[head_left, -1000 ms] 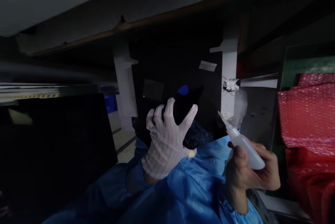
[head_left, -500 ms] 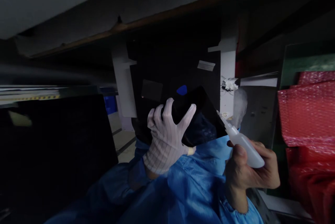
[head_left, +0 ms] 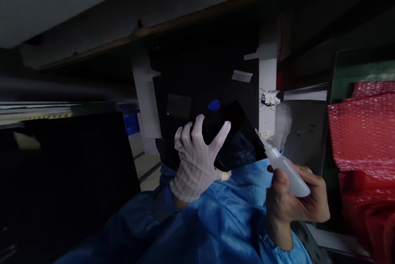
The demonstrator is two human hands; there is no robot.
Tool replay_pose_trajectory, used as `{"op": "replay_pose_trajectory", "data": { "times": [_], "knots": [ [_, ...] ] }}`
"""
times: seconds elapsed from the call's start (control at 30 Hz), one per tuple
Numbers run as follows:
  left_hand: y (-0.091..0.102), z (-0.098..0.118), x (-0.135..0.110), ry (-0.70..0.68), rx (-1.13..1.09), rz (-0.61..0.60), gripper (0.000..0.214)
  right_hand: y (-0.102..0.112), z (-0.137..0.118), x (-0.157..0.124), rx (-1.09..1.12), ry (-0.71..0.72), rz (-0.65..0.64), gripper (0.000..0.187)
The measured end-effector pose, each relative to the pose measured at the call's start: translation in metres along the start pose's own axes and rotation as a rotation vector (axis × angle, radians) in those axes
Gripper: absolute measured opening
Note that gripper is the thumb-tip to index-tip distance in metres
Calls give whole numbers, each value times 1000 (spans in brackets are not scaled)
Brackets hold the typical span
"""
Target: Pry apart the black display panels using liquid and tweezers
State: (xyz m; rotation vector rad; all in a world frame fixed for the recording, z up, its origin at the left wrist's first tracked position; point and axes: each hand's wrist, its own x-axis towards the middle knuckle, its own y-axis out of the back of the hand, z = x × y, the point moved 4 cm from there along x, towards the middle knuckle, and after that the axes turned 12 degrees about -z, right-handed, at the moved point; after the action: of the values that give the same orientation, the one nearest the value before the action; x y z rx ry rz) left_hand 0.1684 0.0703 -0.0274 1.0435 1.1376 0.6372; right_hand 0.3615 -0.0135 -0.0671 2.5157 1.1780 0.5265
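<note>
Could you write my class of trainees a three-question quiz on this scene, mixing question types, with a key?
1. In the picture, the translucent white plastic squeeze bottle in the right hand points: A) straight down; B) up and left; C) right.
2. True or false: the left hand is bare.
3. Fill in: in the picture, the small, flat blue piece lies to the ____ of the red, bubbly plastic sheets.

Key: 1. B. 2. False; it wears a white, dark-striped fabric glove. 3. Left.

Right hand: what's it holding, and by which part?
The right hand grips a white squeeze bottle by its body, its narrow nozzle uncovered.
</note>
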Motion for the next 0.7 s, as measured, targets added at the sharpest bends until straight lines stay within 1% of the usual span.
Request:
{"op": "replay_pose_trajectory", "data": {
  "times": [0.23,0.37,0.43,0.53,0.7],
  "knots": [
    [-2,-1,1,31,13,-22,156,2,-4,1,-23,23,-22,31],
    [-4,-1,2,31,17,-18,158,6,-3,2,-99,14,-5,40],
    [-4,-2,3,29,10,-12,157,7,-3,3,-105,81,-2,38],
    [-4,-1,2,23,-3,-2,159,8,-4,3,-81,192,-8,28],
    [-2,0,2,30,-4,-5,156,11,-5,2,-64,214,-7,25]
  ]
}}
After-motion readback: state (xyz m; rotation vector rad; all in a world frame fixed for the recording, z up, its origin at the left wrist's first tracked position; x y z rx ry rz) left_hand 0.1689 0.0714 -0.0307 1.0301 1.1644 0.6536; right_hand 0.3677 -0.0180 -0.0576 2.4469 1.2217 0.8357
